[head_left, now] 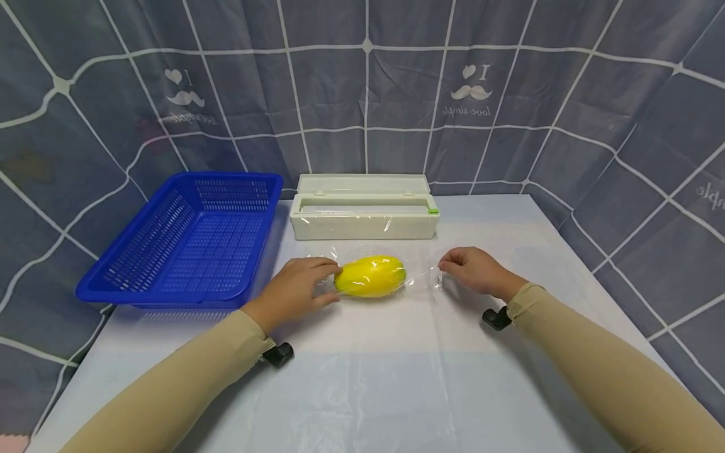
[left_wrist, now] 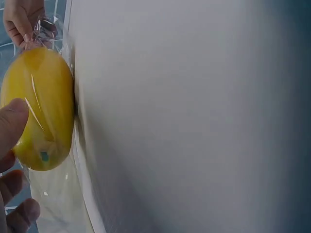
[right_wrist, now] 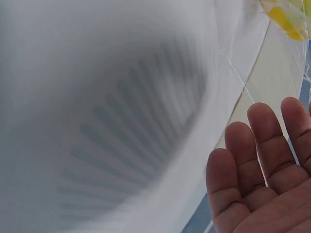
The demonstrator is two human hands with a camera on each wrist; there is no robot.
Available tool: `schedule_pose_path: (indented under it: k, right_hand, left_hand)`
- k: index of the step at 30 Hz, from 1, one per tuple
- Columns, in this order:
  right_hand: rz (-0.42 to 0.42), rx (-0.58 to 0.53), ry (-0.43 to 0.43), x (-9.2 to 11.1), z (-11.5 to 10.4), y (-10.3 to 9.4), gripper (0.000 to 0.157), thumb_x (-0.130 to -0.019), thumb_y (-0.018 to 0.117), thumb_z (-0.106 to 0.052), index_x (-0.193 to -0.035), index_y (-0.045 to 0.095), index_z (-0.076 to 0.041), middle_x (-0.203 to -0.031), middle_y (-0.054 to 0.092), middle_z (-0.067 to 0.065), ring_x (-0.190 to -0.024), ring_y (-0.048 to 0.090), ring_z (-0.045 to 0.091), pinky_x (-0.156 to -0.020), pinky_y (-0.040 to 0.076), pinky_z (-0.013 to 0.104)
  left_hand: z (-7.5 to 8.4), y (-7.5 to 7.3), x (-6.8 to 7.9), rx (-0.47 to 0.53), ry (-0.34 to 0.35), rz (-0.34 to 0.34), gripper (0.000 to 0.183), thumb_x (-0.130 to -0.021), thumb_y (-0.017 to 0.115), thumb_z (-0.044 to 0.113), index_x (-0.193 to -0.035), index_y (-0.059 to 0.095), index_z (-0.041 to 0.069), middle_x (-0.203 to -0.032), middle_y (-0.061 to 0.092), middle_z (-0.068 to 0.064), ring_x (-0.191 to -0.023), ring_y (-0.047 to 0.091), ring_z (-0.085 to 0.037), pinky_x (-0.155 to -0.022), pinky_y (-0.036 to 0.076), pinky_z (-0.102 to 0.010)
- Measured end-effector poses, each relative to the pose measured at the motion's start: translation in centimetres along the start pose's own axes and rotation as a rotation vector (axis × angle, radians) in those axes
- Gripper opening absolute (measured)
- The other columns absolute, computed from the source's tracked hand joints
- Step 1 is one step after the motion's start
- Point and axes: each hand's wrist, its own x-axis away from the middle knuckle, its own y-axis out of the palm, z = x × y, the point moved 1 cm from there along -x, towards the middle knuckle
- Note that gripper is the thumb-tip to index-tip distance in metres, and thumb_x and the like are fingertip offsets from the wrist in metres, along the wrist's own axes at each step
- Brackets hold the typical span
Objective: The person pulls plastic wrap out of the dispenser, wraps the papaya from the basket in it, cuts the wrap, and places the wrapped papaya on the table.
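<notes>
A yellow papaya [head_left: 370,277] with a greenish tip lies on the white table, wrapped in clear plastic wrap [head_left: 419,278]. My left hand [head_left: 300,286] is at its left end, thumb and fingers spread apart and fingertips right at the fruit. In the left wrist view the thumb [left_wrist: 12,121] overlaps the wrapped papaya [left_wrist: 43,107]. On the other side, my right hand [head_left: 476,270] pinches the gathered end of the wrap between thumb and index finger. The right wrist view shows the other fingers [right_wrist: 267,131] extended, with the pinch out of sight.
Behind the papaya stands a white wrap dispenser box [head_left: 362,226] with its lid up and a green piece [head_left: 433,211] at its right end. A blue plastic basket [head_left: 170,297] sits at the left. Grey checked cloth [head_left: 368,88] hangs around the back and sides of the table.
</notes>
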Motion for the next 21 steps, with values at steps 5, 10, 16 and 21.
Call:
schedule_pose_path:
  k: [5, 10, 16, 21]
  right_hand:
    - [0.010, -0.024, -0.008, 0.3, 0.0, -0.4, 0.030, -0.107, 0.058, -0.028, -0.125, 0.071, -0.008, -0.119, 0.074, 0.009, -0.106, 0.062, 0.025, -0.089, 0.050, 0.037]
    - [0.018, -0.091, -0.006, 0.6, -0.1, -0.7, 0.032, -0.106, 0.060, -0.027, -0.127, 0.069, -0.006, -0.126, 0.073, 0.013, -0.116, 0.064, 0.028, -0.101, 0.052, 0.045]
    - [0.030, -0.184, 0.016, 0.8, -0.3, -1.1, 0.032, -0.104, 0.063, -0.024, -0.129, 0.067, -0.004, -0.131, 0.071, 0.017, -0.121, 0.064, 0.030, -0.105, 0.052, 0.048]
    - [0.190, -0.066, -0.140, 2.3, -2.8, -0.9, 0.022, -0.104, 0.063, -0.017, -0.120, 0.071, -0.005, -0.123, 0.073, 0.014, -0.117, 0.065, 0.032, -0.100, 0.054, 0.050]
  left_hand:
    - [0.0, 0.1, -0.1, 0.017, -0.034, -0.011, 0.051, -0.092, 0.081, 0.039, -0.136, 0.068, 0.017, -0.138, 0.070, -0.003, -0.132, 0.064, -0.026, -0.110, 0.047, -0.053]
    - [-0.1, 0.2, -0.2, 0.021, -0.052, -0.035, 0.049, -0.095, 0.079, 0.036, -0.138, 0.068, 0.016, -0.137, 0.072, -0.003, -0.132, 0.065, -0.026, -0.111, 0.047, -0.053]
    - [-0.1, 0.2, -0.3, 0.007, -0.065, -0.053, 0.048, -0.096, 0.078, 0.034, -0.139, 0.067, 0.014, -0.137, 0.072, -0.005, -0.131, 0.065, -0.027, -0.112, 0.046, -0.053]
    - [-0.2, 0.1, -0.4, -0.016, -0.070, -0.064, 0.047, -0.098, 0.076, 0.033, -0.139, 0.067, 0.013, -0.137, 0.072, -0.006, -0.131, 0.065, -0.028, -0.112, 0.046, -0.054]
